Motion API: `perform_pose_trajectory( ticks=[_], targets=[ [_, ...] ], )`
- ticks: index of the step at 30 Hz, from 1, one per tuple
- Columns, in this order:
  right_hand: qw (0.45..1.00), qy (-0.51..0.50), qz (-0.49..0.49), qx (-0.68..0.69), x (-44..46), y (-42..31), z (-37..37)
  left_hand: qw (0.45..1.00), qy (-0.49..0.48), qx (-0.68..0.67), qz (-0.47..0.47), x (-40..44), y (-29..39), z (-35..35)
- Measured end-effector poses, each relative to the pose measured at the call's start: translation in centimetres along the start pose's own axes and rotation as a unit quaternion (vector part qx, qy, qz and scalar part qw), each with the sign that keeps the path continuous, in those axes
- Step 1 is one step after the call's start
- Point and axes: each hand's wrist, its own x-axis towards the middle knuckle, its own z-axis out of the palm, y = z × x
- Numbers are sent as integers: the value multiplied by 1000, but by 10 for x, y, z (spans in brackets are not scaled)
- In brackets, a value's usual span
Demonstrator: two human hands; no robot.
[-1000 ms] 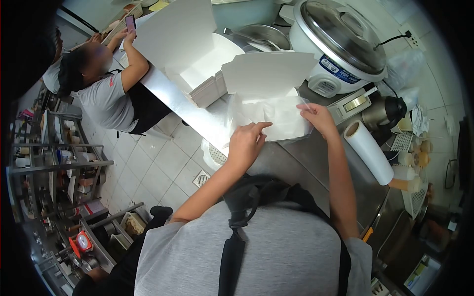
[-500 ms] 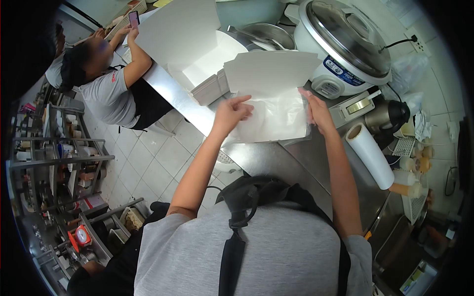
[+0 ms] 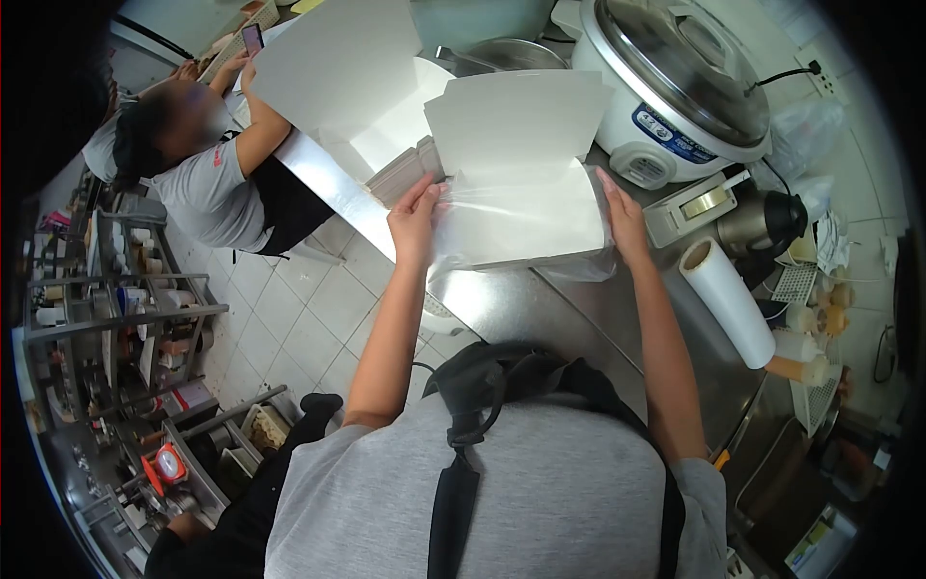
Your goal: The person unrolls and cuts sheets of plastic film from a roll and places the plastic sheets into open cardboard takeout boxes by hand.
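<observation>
An open white cardboard box (image 3: 526,217) sits on the steel counter in front of me, its lid (image 3: 521,111) raised at the back. Clear plastic film (image 3: 473,196) stretches across the box from side to side and hangs over its edges. At the left edge, my left hand (image 3: 415,224) pinches the film between thumb and fingers. My right hand (image 3: 625,220) is closed on the film along the right side, its fingers lying against the box wall. Part of the right fingers is hard to make out.
A larger open white box (image 3: 395,106) stands behind left, beside folded cardboard (image 3: 410,172). A rice cooker (image 3: 675,87), tape dispenser (image 3: 690,207), steel kettle (image 3: 757,232) and white film roll (image 3: 726,304) line the right. A person (image 3: 207,193) holds a phone (image 3: 253,39) at the left.
My left hand has moved left from over the box to its left edge, drawing the film taut. My right hand stays at the right side.
</observation>
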Motion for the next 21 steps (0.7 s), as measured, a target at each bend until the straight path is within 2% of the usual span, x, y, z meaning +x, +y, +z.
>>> perform_pose_trajectory(
  ticks=[2,4,5,6,8,9,10,11,14,15,18,21],
  targets=[
    [998,31,-43,-27,4,6,2,999,17,-26,15,0,-3,2],
    [995,44,-19,-89,4,3,-1,976,56,182,107,-12,16,6],
    [991,51,-8,-121,5,0,-3,944,75,283,151,-20,29,10],
    [982,87,-6,-169,2,-11,-6,904,67,340,251,-29,40,15],
    [952,156,-3,-263,-4,-53,-8,783,50,440,437,-46,54,27],
    [925,197,-109,-306,-3,-69,-6,789,-30,423,444,-50,51,32],
    [884,235,-214,-342,-1,-83,-2,763,-128,441,454,-51,51,37],
    [830,271,-316,-372,-1,-93,5,742,-184,467,444,-54,51,45],
    [865,50,-407,-290,-11,-104,48,669,-269,494,486,-48,29,65],
    [854,-39,-422,-300,-20,-108,62,640,-302,536,460,-41,12,64],
    [866,-69,-361,-339,-23,-73,90,573,-331,620,422,-35,-19,57],
    [832,-46,-299,-464,-24,-49,79,577,-287,654,398,-40,-19,48]
  ],
)
